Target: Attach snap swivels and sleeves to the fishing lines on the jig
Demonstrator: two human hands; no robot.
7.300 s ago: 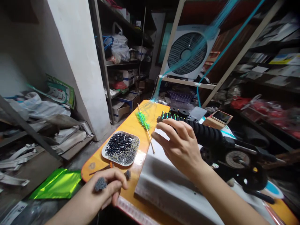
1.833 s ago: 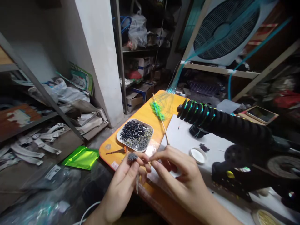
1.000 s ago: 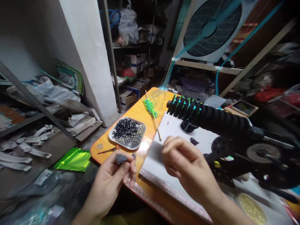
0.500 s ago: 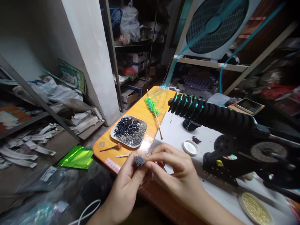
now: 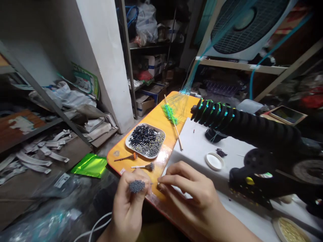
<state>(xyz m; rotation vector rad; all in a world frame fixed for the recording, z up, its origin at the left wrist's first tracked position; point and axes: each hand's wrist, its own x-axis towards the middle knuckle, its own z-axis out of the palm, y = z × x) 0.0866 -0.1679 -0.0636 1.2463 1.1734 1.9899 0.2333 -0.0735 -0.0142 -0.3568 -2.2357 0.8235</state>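
Observation:
My left hand (image 5: 130, 205) is closed around a tight bundle of thin pieces with grey rounded tips (image 5: 137, 186). The tips face up toward me, and the rest of the bundle is hidden in the fist. Just to the right, apart from the bundle, my right hand (image 5: 193, 191) has thumb and forefinger pinched together. A tiny pale bit shows at those fingertips, too small to name. Beyond the hands lie a grey-headed bundle on a white stem (image 5: 143, 166) and an orange-tipped brown one (image 5: 127, 157).
A white tray (image 5: 128, 145) of black tubes and small grey pieces stands on the orange table (image 5: 161, 114). Behind it lies a stick wrapped in green strands (image 5: 170, 114). To the right are a ridged black machine roller (image 5: 242, 122), a white lid (image 5: 214, 162) and a dish of yellowish bits (image 5: 290, 232).
My hands have come apart; the left, with the bundle, moved left and lower. The grey-headed bundle on the table is now uncovered. The view has shifted slightly.

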